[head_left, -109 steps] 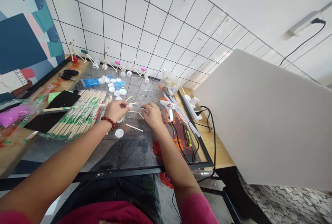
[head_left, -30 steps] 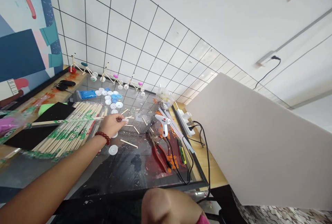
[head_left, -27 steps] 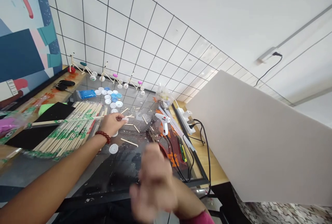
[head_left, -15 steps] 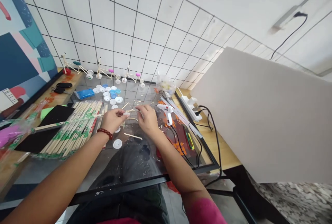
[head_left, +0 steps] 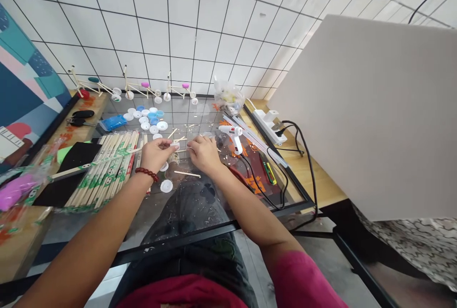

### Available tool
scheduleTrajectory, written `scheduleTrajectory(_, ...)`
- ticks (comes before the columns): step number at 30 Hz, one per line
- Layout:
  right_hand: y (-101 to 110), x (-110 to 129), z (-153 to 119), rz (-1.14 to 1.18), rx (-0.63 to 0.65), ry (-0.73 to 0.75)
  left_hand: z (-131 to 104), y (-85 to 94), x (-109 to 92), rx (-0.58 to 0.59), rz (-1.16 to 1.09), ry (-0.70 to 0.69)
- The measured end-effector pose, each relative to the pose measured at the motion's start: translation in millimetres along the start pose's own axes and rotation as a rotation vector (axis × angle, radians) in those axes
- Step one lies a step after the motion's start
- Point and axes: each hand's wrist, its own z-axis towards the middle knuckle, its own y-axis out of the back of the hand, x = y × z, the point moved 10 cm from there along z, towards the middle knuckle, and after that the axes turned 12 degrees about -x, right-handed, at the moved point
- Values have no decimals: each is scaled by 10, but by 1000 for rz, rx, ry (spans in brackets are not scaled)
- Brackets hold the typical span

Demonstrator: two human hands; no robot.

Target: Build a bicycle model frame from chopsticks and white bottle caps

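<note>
Three stick models (head_left: 144,84) are assembled, caps (head_left: 162,125) unattached — a white piece (head_left: 174,146) is pinched by the left hand (head_left: 154,156); the right hand's (head_left: 205,154) fingers are curled, contents hidden.

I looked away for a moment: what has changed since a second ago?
The right hand has moved forward from near the body to beside the short sticks; whether it took hold of anything is unclear. The left hand still holds a small white piece. The glue gun and white caps stayed put.
</note>
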Motion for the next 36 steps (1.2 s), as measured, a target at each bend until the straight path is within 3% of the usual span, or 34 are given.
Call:
scheduleTrajectory(23,-42,15,-8,10,20,-1,0,-27,17,16,-23,17)
scheduleTrajectory(30,56,-132,26,-1,-61,-71,-12,-4,-24,0,12,8)
scheduleTrajectory(36,46,-141,24,-17,-47,-66,-9,-19,3,8,-8,14)
